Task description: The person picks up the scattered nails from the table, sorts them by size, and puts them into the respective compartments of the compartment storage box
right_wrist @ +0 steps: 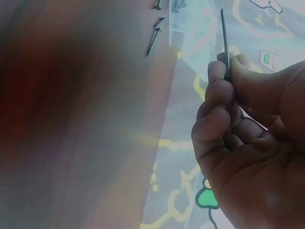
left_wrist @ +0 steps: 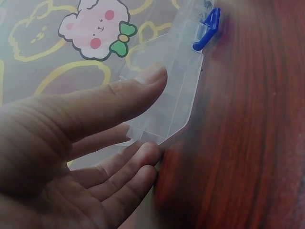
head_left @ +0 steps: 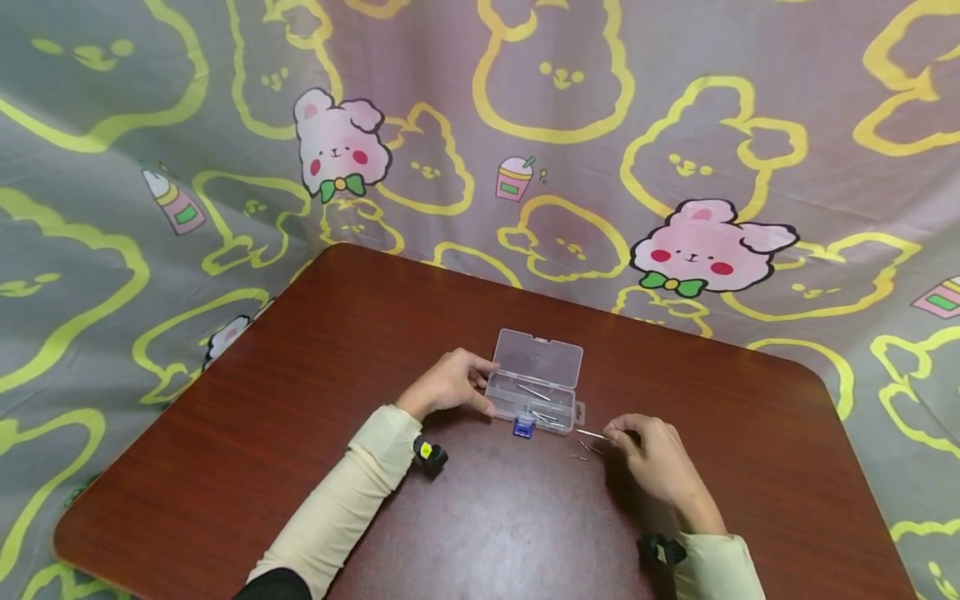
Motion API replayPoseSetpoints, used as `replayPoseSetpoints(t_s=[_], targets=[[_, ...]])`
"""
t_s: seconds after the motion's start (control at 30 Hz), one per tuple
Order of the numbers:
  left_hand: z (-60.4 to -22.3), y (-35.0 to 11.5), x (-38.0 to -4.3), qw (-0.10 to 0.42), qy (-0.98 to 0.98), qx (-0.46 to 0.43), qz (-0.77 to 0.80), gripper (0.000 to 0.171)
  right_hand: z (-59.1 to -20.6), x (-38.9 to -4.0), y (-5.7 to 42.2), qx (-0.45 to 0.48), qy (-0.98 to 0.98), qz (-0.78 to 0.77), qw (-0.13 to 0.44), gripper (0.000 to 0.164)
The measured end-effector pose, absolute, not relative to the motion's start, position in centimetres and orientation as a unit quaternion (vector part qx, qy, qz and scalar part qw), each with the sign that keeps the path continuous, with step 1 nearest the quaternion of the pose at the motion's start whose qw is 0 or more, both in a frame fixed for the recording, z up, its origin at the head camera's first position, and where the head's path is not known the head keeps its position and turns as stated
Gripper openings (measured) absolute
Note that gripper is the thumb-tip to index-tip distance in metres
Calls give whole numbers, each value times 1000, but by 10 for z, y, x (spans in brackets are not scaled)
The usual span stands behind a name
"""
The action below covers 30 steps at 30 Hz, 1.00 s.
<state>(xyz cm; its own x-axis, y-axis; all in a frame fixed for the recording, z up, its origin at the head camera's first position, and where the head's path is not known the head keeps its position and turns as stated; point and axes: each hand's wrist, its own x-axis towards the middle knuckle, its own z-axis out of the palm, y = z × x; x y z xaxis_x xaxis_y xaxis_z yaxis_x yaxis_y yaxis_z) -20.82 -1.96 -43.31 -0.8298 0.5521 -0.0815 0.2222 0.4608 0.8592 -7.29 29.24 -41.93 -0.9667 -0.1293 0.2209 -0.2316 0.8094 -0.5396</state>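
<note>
Places taken from the clear, rectangular plastic box point(head_left: 504, 388) on the reddish-brown, wood-grain table point(head_left: 487, 517).

At the box's left end: left hand point(head_left: 448, 387), thumb on the near corner, index finger at the far one, holding that end, I'd say to steady it.

Beyond the box: its clear, flat plastic lid point(head_left: 551, 362), folded back. On its near side: a small blue plastic latch point(head_left: 522, 427), swung open. Inside, a few slim grey metal pieces point(head_left: 544, 418).

Off the near right corner: short, dark metal nails or screws point(right_wrist: 153, 42), loose on the table; too small to say which.

Just right of the box: a slim, straight metal pin point(right_wrist: 225, 38), tip pointing at it, pinched between thumb and fingertips of the right hand point(head_left: 656, 454).

Step, as I judge it: one piece in transfer; inward or outward, I can't tell. If inward, next calls for lifting the pin over the right wall before release; if outward, a low set-down by the loose ones. Either way, box kept still.
</note>
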Motion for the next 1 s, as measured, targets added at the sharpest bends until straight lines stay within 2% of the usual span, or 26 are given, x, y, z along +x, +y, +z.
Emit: replayPoseSetpoints(t_s=[1.0], targets=[[-433,-19,-208,175,838,231,463,75,-416,-107,264,80,-945,304,96,11]])
